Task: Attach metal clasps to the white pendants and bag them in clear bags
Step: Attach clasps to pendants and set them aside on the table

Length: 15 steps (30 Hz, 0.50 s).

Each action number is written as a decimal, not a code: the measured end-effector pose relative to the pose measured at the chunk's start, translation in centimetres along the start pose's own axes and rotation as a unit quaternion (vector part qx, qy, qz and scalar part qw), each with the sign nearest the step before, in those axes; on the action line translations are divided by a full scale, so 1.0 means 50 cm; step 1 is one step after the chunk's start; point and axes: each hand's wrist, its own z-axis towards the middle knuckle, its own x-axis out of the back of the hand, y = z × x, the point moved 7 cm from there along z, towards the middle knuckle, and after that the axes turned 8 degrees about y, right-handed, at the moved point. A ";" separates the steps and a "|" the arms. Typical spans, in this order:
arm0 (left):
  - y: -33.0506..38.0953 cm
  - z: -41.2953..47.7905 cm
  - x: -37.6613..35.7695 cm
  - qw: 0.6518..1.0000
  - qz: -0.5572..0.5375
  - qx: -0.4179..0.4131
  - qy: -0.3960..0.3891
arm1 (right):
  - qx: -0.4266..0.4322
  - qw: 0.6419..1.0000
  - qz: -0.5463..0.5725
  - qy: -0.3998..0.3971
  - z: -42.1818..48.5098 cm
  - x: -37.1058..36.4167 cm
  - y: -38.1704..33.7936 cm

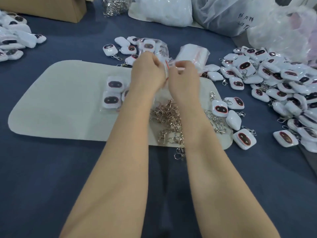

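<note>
My left hand and my right hand meet above the far edge of a pale felt mat. Both pinch a small clear bag with a red strip at its mouth; what is inside it is hidden by my fingers. Two bagged white pendants with dark oval faces lie on the mat to the left of my wrists. A loose heap of metal clasps lies on the mat between my forearms. Three pendants with clasps rest at the mat's right end.
A big heap of white pendants fills the right side of the blue table. A stack of clear bags lies beyond my hands, with more pendants near it. Bagged pendants sit far left. A cardboard box, chains and plastic sacks line the back.
</note>
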 end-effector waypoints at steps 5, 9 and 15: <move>-0.029 -0.043 -0.085 0.985 0.102 0.001 -0.141 | -0.100 0.976 -0.189 -0.036 0.061 0.088 0.103; -0.027 -0.047 -0.083 0.986 0.092 -0.002 -0.139 | -0.141 0.969 -0.199 -0.049 0.068 0.109 0.139; -0.024 -0.045 -0.088 0.986 0.098 -0.020 -0.133 | -0.035 0.996 -0.067 0.042 0.048 0.075 0.081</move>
